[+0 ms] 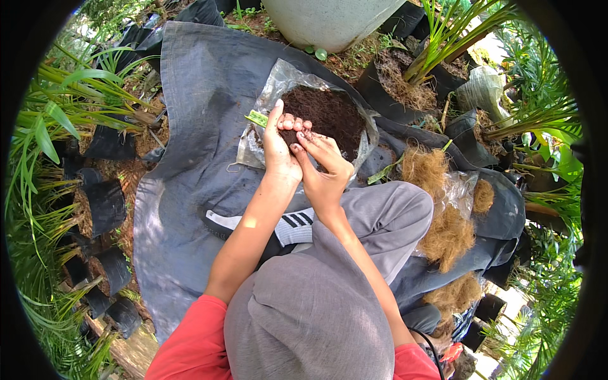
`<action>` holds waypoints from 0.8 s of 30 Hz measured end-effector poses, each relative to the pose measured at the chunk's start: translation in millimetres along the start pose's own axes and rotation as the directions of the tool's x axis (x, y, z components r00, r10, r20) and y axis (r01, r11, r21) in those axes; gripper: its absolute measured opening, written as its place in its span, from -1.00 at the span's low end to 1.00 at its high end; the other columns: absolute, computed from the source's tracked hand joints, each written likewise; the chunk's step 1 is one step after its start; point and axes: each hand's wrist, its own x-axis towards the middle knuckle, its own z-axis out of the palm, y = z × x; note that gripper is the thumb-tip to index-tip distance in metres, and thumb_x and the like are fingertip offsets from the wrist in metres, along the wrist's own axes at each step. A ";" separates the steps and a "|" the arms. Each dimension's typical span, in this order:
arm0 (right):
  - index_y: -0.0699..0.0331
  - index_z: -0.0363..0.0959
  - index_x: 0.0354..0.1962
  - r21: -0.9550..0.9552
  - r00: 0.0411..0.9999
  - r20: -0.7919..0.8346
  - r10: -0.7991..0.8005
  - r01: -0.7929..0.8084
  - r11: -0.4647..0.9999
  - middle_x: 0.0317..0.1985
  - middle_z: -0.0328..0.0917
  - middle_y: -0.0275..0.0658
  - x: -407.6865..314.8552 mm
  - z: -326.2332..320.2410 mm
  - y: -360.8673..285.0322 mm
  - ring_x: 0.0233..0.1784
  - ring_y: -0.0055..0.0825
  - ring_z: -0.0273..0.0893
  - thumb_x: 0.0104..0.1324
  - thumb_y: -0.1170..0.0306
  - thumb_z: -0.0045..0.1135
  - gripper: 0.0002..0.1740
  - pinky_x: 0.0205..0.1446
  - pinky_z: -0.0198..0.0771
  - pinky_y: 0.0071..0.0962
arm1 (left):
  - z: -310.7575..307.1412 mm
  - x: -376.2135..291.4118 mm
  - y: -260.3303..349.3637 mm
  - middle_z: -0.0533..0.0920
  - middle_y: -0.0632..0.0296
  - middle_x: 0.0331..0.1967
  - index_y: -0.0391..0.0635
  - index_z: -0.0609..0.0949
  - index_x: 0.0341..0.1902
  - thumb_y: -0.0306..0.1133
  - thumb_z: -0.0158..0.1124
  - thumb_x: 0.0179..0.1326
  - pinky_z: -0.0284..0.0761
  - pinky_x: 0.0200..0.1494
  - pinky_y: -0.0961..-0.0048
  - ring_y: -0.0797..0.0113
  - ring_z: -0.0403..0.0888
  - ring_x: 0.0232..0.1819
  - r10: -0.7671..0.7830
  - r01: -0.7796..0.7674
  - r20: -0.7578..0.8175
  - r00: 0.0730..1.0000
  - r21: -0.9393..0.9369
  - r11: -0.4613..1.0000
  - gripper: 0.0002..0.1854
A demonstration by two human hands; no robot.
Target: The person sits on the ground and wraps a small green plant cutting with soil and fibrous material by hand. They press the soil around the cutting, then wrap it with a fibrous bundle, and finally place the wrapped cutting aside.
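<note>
Above the near side of a clear plastic bag [276,78] of dark brown soil [327,114], my left hand [281,147] is cupped with its palm turned up. It holds a clump of dark soil [289,137] and a green piece of plant stem [257,118], whose cut-looking end sticks out to the left past the thumb. My right hand [325,166] is beside it, its fingertips pressed on the soil in the left palm. Whether the right fingers pinch any of that soil is hard to tell. The lower part of the stem is hidden by the left hand.
A dark cloth sheet [204,118] lies beneath the bag. To the right are brown coconut-like fibre [449,232], clear plastic [460,190] and a green stem strip [387,171]. A large pale pot [332,23] stands beyond. Black grow bags [105,204] with plants line both sides; another person's foot shows lower right.
</note>
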 end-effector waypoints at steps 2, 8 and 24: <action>0.40 0.80 0.03 0.318 0.936 -0.001 0.352 -0.334 0.887 0.02 0.84 -0.06 1.5 -1.7 -4.2 0.17 -0.34 0.76 0.29 0.60 0.53 -0.66 0.32 0.62 -0.34 | 6.1 -5.5 -0.8 0.58 0.34 -0.48 0.06 0.48 -0.46 -0.08 0.35 0.58 0.70 0.03 0.27 0.36 0.65 -0.31 -0.011 0.012 -0.064 0.998 0.009 1.000 -0.56; 0.42 0.76 0.12 0.492 0.805 0.096 0.586 -0.550 0.675 0.13 0.80 -0.08 15.1 -18.1 -15.0 0.23 -0.42 0.70 0.34 0.59 0.50 -0.62 0.42 0.53 -0.39 | 17.1 -15.5 -4.7 0.70 0.19 -0.28 -0.04 0.60 -0.31 -0.05 0.33 0.58 0.68 0.39 0.06 0.25 0.75 -0.12 0.014 -0.014 -0.004 1.000 0.003 1.000 -0.62; 0.34 0.84 -0.03 -0.008 0.994 0.105 0.020 -0.019 1.000 0.01 0.85 -0.03 4.7 -8.2 4.4 0.18 -0.16 0.78 0.17 0.65 0.53 -0.63 0.35 0.58 -0.25 | -10.5 5.7 -7.6 0.51 0.31 -0.52 0.04 0.42 -0.48 -0.02 0.36 0.56 0.72 0.12 0.23 0.34 0.59 -0.35 0.032 -0.017 -0.136 0.990 0.106 0.994 -0.50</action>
